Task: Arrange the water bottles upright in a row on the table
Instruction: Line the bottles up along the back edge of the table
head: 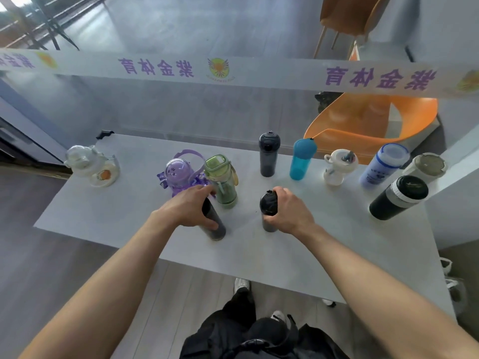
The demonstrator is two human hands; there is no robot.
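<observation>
Several water bottles stand on a pale grey table. My left hand grips a dark smoky bottle from above, its base on the table near the front. My right hand holds a second dark bottle with a black cap, upright beside it. Behind my left hand are a purple cat bottle and a green bottle. Further back stand a dark blue-grey bottle and a teal bottle. A clear bottle stands far left.
At the right stand a small white bottle, a blue-and-white bottle, a grey-lidded cup and a black tumbler. An orange chair sits behind the table. A white printed banner stretches across beyond the table.
</observation>
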